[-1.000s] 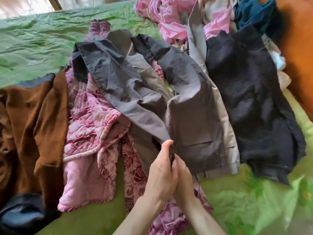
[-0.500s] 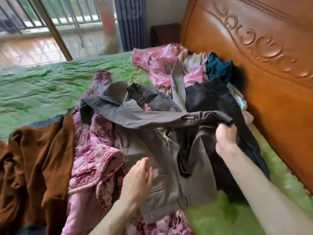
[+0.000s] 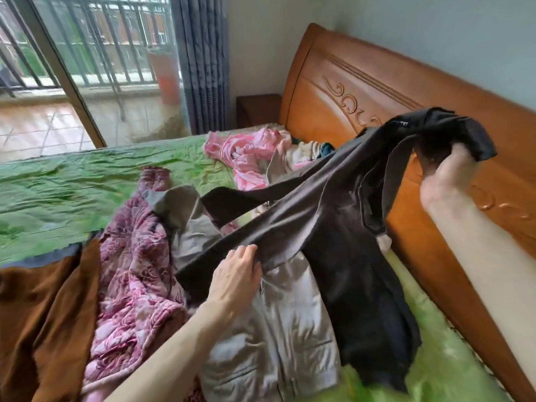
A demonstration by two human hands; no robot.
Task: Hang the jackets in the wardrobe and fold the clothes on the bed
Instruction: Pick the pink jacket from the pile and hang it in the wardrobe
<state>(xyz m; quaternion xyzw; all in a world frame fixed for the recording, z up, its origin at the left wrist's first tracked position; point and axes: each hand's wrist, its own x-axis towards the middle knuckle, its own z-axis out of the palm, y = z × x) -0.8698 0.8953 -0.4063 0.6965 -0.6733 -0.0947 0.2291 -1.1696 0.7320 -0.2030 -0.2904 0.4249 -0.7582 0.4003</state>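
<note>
Two hands (image 3: 235, 274) (one bed (image 3: 72, 181))

Right hand (image 3: 446, 175) raised near the wooden headboard (image 3: 362, 91), gripping one end of a dark grey jacket (image 3: 304, 210); cloth stretched taut, slanting down to the left hand (image 3: 235, 277), which pinches its lower edge. Beneath: light grey garment (image 3: 278, 338), pink floral quilted jacket (image 3: 136, 256), brown coat (image 3: 43, 314), all on the green-covered bed (image 3: 58, 181).
</note>
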